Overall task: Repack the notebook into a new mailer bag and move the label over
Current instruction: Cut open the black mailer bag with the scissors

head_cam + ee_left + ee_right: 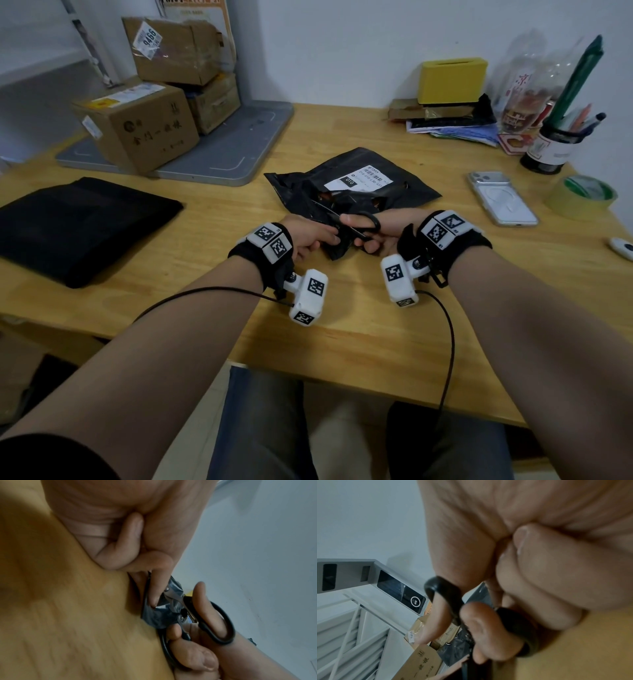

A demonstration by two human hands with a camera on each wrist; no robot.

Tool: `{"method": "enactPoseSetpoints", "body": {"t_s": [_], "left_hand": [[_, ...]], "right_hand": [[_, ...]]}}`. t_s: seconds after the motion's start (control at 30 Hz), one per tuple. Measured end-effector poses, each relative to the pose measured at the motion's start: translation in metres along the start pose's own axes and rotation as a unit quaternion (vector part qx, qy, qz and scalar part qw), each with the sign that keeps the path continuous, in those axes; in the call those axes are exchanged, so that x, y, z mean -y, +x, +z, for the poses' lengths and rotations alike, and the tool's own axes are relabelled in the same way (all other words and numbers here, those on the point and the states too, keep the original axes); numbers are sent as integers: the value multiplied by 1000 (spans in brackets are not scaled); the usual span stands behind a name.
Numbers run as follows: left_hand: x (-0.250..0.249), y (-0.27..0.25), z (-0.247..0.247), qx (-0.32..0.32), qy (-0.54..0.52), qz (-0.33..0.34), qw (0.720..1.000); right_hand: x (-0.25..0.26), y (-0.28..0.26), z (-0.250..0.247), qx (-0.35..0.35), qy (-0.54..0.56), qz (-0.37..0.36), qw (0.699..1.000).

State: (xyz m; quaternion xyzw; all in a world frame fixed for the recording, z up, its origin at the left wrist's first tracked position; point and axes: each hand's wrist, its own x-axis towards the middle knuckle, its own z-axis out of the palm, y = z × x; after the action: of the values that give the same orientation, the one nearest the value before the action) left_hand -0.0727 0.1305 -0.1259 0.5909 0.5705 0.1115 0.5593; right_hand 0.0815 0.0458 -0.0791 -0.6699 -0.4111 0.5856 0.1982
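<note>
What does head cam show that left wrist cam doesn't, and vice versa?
Head only: the white shipping label on the crumpled black plastic mailer bag, a flat black folded bag on the left of the wooden table, stacked brown cardboard boxes, a silver phone and a yellow tape roll.

Left wrist only: the metal blades against the plastic, close beside the left hand's fingertip.

Both: the left hand pinching the bag's near edge, the right hand gripping black-handled scissors.
</note>
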Motion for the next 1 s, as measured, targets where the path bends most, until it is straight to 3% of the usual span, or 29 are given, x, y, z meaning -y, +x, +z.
{"method": "enactPoseSetpoints", "body": {"t_s": [0.3, 0.63, 0.8, 0.9, 1.0], "left_hand": [[0, -4, -4, 40, 23, -7, 999], [3, 5, -6, 50, 16, -17, 998], [-1, 0, -19, 88, 14, -43, 995], [-5, -1, -33, 67, 32, -43, 996], [-11, 3, -35, -1, -18, -26, 999]], "right_hand": [[3, -7, -6, 2, 27, 19, 999], [7, 0, -4, 3, -71, -2, 997], [7, -3, -5, -9, 18, 9, 1000], [9, -7, -6, -12, 17, 18, 1000], [10, -12, -6, -6, 7, 28, 1000]]}}
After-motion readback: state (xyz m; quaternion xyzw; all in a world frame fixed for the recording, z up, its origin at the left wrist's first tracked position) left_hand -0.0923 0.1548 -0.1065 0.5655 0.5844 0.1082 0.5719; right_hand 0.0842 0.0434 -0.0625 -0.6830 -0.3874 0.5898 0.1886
